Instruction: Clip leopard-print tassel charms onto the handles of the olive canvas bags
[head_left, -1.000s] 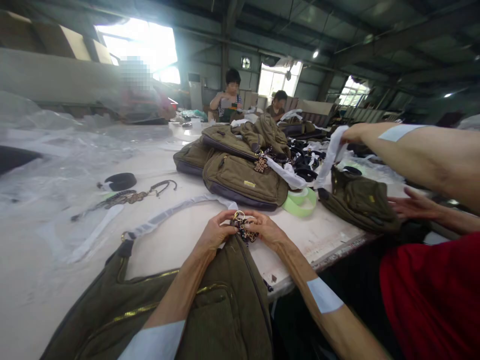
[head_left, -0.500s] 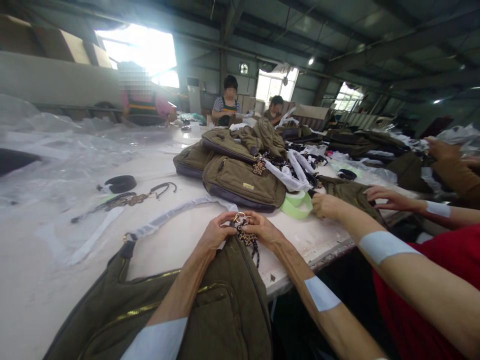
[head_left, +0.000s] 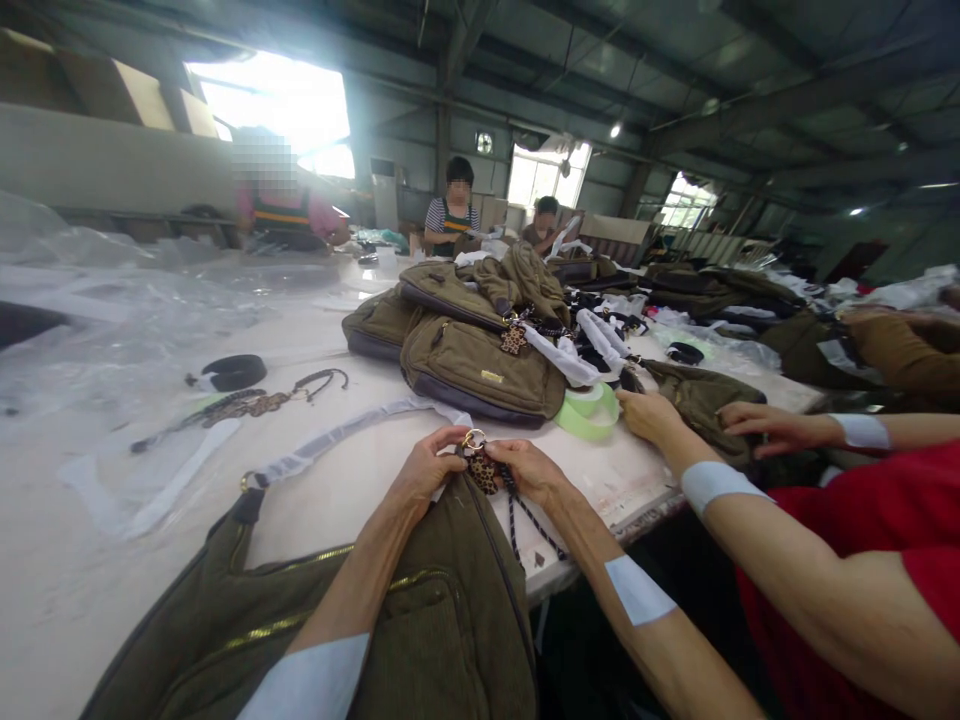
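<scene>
My left hand point(head_left: 431, 470) and my right hand point(head_left: 525, 470) pinch a leopard-print charm point(head_left: 484, 473) with a gold metal ring point(head_left: 474, 438) at its top. A dark braided cord point(head_left: 529, 525) hangs from the charm past my right hand. Under my forearms lies an olive corduroy bag point(head_left: 420, 610) with gold zips. Its strap, wrapped in white film point(head_left: 352, 435), runs across the table to my left. The bag's lower part is cut off by the frame.
A co-worker's two hands point(head_left: 652, 415) rest on an olive bag point(head_left: 701, 400) at right. Further bags point(head_left: 480, 365), a green tape roll point(head_left: 589, 412) and a beaded strap point(head_left: 247, 403) lie on the white table point(head_left: 150, 480). Plastic sheeting point(head_left: 97, 290) covers the far left.
The co-worker's raised arm has come down to the bag at right. The braided cord now hangs longer below my hands. My hands stay on the charm.
</scene>
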